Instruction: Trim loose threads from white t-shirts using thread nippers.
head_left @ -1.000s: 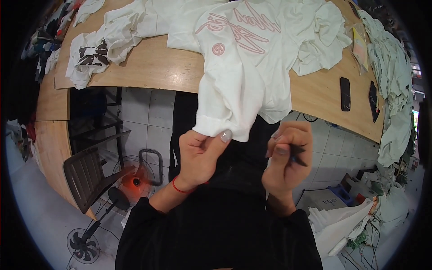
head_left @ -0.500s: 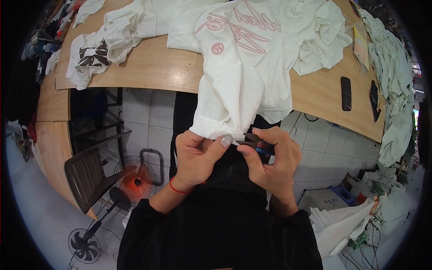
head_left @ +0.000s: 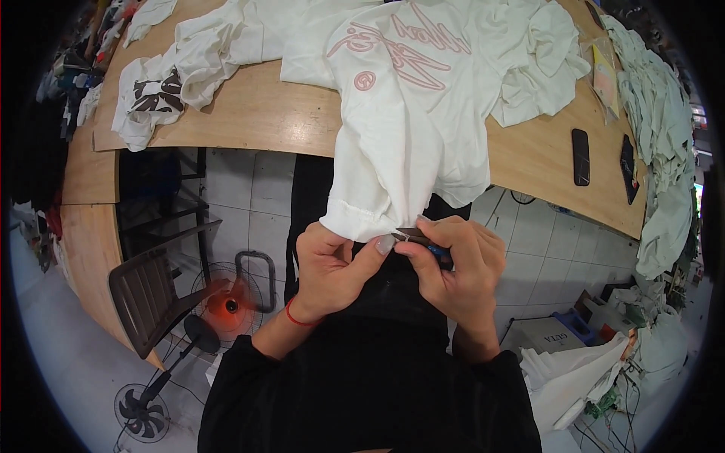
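A white garment (head_left: 415, 128) with pink outlined lettering hangs off the table's near edge toward me. My left hand (head_left: 336, 260) pinches the cuff-like end of its hanging part between thumb and fingers. In my right hand (head_left: 461, 260) are small thread snips (head_left: 427, 243), dark-bladed with a bit of blue at the grip. Their blades lie almost together at the garment's edge, right by my left thumb. A thin white strand shows near the tips. My right palm hides most of the snips' handle.
More white garments (head_left: 219, 53) lie across the wooden table (head_left: 294, 121). A black phone-like object (head_left: 580, 157) and another dark flat one (head_left: 628, 170) rest at the right. Below left stand a brown chair (head_left: 143, 298) and fans (head_left: 141, 413). Pale cloth (head_left: 653, 136) hangs over the right edge.
The snips' blades have come together and moved slightly left, onto the garment's edge. My left thumb has shifted a little right and down. The garment stays in my left hand.
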Available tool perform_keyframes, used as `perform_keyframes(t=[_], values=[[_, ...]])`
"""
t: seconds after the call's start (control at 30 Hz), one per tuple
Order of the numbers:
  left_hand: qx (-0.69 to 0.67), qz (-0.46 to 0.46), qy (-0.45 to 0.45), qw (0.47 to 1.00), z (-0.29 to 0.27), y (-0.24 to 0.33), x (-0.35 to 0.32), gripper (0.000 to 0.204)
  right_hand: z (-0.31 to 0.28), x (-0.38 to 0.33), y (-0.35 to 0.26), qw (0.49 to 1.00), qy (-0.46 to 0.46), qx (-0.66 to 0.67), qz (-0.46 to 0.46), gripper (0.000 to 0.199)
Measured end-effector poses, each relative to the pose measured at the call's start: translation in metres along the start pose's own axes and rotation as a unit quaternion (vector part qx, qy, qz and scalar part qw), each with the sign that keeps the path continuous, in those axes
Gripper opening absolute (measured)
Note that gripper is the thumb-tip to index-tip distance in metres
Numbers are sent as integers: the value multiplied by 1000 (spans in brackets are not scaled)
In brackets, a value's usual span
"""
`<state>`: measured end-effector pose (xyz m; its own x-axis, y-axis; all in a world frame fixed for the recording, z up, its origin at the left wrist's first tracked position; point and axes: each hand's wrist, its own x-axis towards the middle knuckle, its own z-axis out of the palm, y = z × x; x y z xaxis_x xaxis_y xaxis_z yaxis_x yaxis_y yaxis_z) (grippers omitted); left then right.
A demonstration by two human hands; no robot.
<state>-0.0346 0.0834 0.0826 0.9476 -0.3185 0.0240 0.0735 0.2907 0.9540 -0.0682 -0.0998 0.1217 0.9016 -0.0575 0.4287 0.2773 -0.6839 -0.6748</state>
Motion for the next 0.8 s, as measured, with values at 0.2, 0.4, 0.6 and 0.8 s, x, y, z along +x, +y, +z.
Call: perform_keyframes(t=[0.2, 0.4, 0.6, 0.8], values=[[3, 3, 9, 1000, 1, 2, 1, 24, 3, -4, 4, 1000, 6, 1, 0, 30], [26, -54, 13, 998, -4, 1, -3, 25, 2, -12, 13, 954, 143, 211, 159, 36], [-84, -62, 20, 994, 8, -7, 2, 25, 14, -11, 9, 961, 3, 232, 153, 26], [-362, -182, 53, 913, 7, -13, 7, 32, 12, -3, 7, 980, 5, 171, 99, 15]])
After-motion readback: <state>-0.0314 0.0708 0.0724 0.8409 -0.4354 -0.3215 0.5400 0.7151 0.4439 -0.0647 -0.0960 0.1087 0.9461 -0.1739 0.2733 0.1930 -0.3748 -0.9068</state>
